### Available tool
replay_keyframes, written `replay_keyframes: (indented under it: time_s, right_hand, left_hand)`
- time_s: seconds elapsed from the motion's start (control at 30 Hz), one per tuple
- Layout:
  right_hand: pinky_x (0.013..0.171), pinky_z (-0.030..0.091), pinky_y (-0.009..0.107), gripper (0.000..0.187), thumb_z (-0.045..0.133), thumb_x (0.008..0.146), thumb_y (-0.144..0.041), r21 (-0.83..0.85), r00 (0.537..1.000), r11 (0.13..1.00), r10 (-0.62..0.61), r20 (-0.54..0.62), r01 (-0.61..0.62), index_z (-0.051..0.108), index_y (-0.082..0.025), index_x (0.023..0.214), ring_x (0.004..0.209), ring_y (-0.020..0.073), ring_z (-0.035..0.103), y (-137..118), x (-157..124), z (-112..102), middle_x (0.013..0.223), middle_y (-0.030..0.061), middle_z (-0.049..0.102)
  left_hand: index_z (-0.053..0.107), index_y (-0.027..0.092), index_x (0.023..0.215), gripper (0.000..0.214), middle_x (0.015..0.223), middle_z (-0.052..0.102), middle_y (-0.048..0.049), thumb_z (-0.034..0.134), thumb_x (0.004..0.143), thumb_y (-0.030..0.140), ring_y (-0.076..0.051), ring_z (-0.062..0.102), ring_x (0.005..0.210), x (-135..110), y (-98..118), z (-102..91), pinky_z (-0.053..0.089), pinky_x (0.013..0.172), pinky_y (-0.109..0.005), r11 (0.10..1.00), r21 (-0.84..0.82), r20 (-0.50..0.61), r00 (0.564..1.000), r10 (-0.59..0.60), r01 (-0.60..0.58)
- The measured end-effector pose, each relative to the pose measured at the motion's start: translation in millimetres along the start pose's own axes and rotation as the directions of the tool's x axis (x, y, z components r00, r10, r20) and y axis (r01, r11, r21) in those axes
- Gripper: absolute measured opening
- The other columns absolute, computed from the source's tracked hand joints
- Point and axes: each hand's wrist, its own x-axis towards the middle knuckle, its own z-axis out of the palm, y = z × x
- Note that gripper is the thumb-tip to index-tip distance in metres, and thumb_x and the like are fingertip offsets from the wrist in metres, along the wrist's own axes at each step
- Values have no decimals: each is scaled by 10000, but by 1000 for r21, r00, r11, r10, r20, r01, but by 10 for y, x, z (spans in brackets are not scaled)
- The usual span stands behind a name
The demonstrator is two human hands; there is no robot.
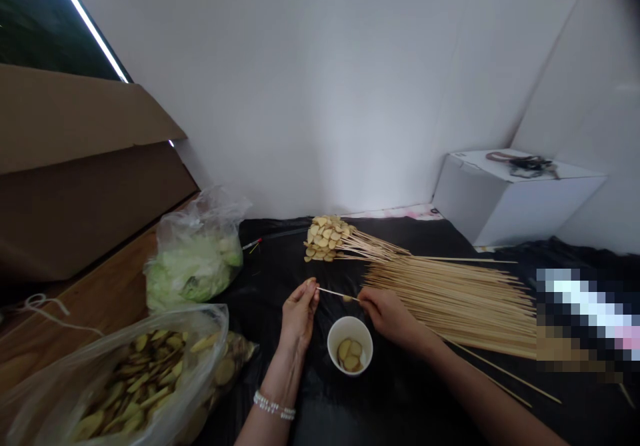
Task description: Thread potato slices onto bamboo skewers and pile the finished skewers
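Observation:
A thin wooden skewer (330,292) stretches between my two hands above a black covering. My left hand (299,309), with a beaded bracelet at the wrist, is closed at the skewer's left end; whether a slice is also in those fingers I cannot tell. My right hand (385,311) pinches the other end. A potato slice (347,299) hangs on the skewer beside the right fingertips. Just below stands a white paper cup (332,349) with several potato slices (351,354) inside. Loaded skewers with potato slices (326,236) lie bunched behind my hands.
Many bare skewers (460,296) are spread on the right. At left are an open plastic bag (210,319) of potato slices and a tied bag of pale green vegetables (195,266). A white box (480,196) sits back right, a cardboard box (75,126) back left, before a white wall (300,86).

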Motion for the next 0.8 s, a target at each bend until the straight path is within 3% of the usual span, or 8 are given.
replay_keyframes:
  time_s: [0.1,0.3,0.5,0.8]
  right_hand:
    - [613,334,230,180,408,869,-165,-3,1000,1000,-3,-4,3,537,-183,745,645,131,516,-14,-6,-6,703,26,597]
    - [552,319,217,250,367,904,-213,48,992,999,20,127,-26,558,-188,744,562,116,500,-49,-14,-6,623,4,581]
    - [582,336,225,260,394,911,-254,-16,995,1000,20,101,-19,585,-174,755,613,131,548,-30,-8,3,683,31,630]
    - [609,341,228,273,413,912,-253,-83,996,996,-10,88,17,615,-185,742,655,139,576,-19,-11,-7,706,31,654]
  left_hand:
    - [704,71,756,146,725,684,-70,609,751,-40,-67,628,608,-9,-22,3,518,552,-115,1000,0,-7,1000,-1,1]
    - [707,71,740,132,744,682,-67,622,745,-30,-65,628,618,-33,-49,22,510,543,-103,1000,18,23,999,-25,24]
    - [706,76,735,141,764,682,-68,623,740,-37,-65,627,623,-51,-52,29,513,548,-106,997,48,42,997,-70,68]
    - [705,79,736,146,771,682,-80,596,775,-10,-64,623,626,-23,13,8,522,571,-118,1000,22,24,999,-21,21]
